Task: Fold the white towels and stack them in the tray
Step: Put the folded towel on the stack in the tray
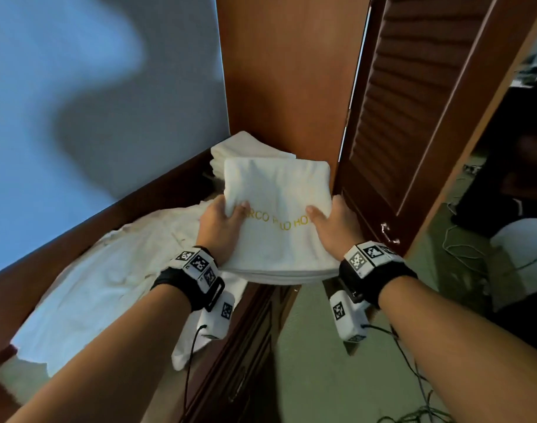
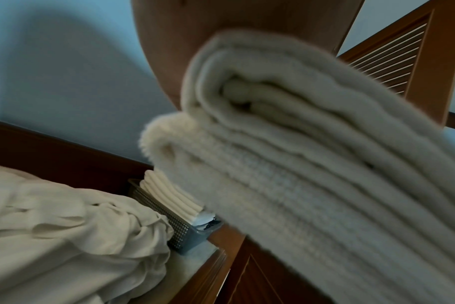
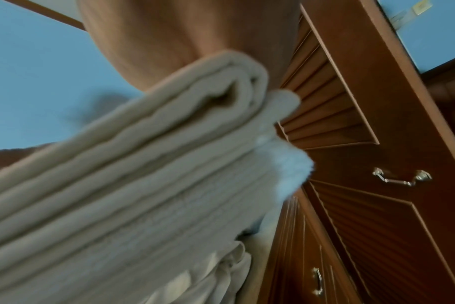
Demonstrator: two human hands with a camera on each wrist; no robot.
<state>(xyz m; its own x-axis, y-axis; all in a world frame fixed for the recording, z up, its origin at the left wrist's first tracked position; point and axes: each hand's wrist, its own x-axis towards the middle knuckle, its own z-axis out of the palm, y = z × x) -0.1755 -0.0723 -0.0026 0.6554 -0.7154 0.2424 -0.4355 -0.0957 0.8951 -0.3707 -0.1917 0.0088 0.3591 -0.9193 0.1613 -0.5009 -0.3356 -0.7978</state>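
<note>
A folded white towel [image 1: 276, 218] with yellow lettering hangs in the air between my two hands. My left hand [image 1: 223, 222] grips its left edge, thumb on top. My right hand [image 1: 331, 224] grips the right edge the same way. The towel's layered edge fills the left wrist view [image 2: 312, 164] and the right wrist view [image 3: 143, 174]. Behind it, folded towels [image 1: 245, 148] are stacked in a grey mesh tray [image 2: 179, 230] in the corner by the wall. My fingers under the towel are hidden.
Unfolded white cloth [image 1: 108, 270] lies heaped on the wooden counter [image 1: 255, 331] to the left. A wooden panel [image 1: 285, 71] stands behind the tray. A louvred cupboard door [image 1: 413, 102] is at the right. Cables [image 1: 462, 248] lie on the floor.
</note>
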